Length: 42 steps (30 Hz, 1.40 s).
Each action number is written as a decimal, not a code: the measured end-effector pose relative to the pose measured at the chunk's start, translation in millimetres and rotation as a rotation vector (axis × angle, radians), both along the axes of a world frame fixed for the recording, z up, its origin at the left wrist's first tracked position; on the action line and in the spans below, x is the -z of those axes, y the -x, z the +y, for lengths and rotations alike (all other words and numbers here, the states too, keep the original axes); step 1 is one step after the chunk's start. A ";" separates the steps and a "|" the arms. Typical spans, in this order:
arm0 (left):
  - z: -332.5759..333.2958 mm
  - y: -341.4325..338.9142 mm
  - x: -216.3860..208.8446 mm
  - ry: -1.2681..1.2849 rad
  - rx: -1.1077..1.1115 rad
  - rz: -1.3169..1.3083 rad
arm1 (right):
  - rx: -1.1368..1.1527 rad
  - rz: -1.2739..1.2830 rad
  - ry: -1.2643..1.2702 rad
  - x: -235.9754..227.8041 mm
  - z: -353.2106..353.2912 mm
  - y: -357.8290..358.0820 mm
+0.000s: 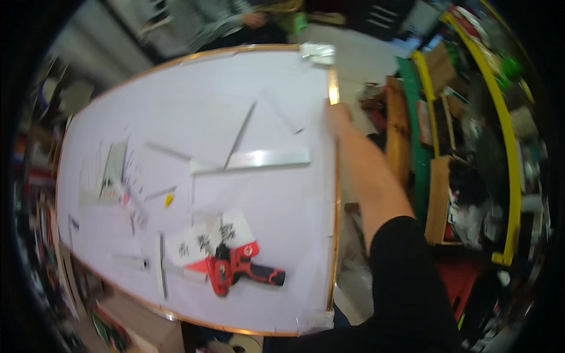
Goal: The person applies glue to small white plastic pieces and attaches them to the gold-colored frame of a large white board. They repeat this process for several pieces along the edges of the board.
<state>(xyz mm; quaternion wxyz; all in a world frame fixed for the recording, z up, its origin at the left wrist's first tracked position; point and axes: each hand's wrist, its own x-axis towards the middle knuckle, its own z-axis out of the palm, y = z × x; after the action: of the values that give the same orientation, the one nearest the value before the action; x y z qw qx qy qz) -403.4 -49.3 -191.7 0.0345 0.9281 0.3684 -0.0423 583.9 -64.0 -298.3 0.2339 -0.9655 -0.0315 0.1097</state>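
Note:
My right hand (338,117) reaches out at the right edge of the white table (235,76), close to its copper-coloured edge strip. The hand is blurred and its fingers do not show clearly, so whether it grips the edge is unclear. My left hand is out of view. Left of my arm on the tabletop lies a wide silver metal bar (269,157), with a thin dark strip (241,134) angled away from it. A red and black cordless power tool (241,270) lies near the front, by white and red sheets with black parts (203,242).
Metal strips, a yellow piece (169,201) and a grey-green panel (115,165) lie at the left of the tabletop. Clear plastic wraps the far right corner (319,54). A yellow-framed shelf (506,141) with boxes stands right. Another person's hand (254,20) shows beyond the table.

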 end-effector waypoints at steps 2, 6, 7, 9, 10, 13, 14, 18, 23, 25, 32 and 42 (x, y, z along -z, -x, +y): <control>0.5 -14.8 6.8 0.438 -0.874 -0.482 | 0.005 -0.006 0.010 17.4 -2.4 -11.5; -21.5 -56.2 -21.0 0.636 -1.265 -0.931 | 0.032 0.045 -0.059 8.3 -7.3 -22.3; -17.5 -70.8 -27.1 0.593 -1.317 -0.881 | -0.023 0.006 -0.039 -1.6 -2.5 -14.1; -6.2 -100.9 -43.8 0.646 -1.308 -0.965 | -0.103 -0.243 -0.050 -27.5 -1.5 23.7; 3.5 -114.3 -53.0 0.708 -1.282 -0.949 | -0.168 -0.449 -0.111 -40.7 -0.3 52.1; 23.6 -159.2 -67.8 0.935 -1.248 -1.198 | -0.504 -0.466 -0.394 -80.8 -8.5 156.9; 33.4 -169.4 -72.1 1.054 -1.245 -1.275 | -0.566 -0.363 -0.418 -89.3 -16.7 203.9; 58.5 -188.3 -82.7 1.696 -1.122 -1.539 | -0.890 -0.041 -0.643 -123.5 -44.8 381.5; 57.7 -189.2 -90.1 1.764 -1.068 -1.473 | -0.927 0.287 -0.653 -156.1 -61.2 509.1; 56.5 -185.4 -92.7 1.705 -1.110 -1.360 | -0.804 0.357 -0.684 -156.5 -42.5 514.1; 52.5 -144.4 -83.4 1.644 -1.083 -1.417 | -0.638 -0.096 -0.427 -97.0 76.8 429.4; 20.6 -108.8 -66.2 1.506 -1.259 -1.485 | -0.584 -0.154 -0.375 -68.8 119.5 403.2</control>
<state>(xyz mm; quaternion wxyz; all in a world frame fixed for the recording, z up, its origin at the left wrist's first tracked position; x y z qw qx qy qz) -294.6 -28.7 -125.5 0.7766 0.1361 0.5265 0.3180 180.7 55.5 -229.5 0.3627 -0.8615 -0.3435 0.0911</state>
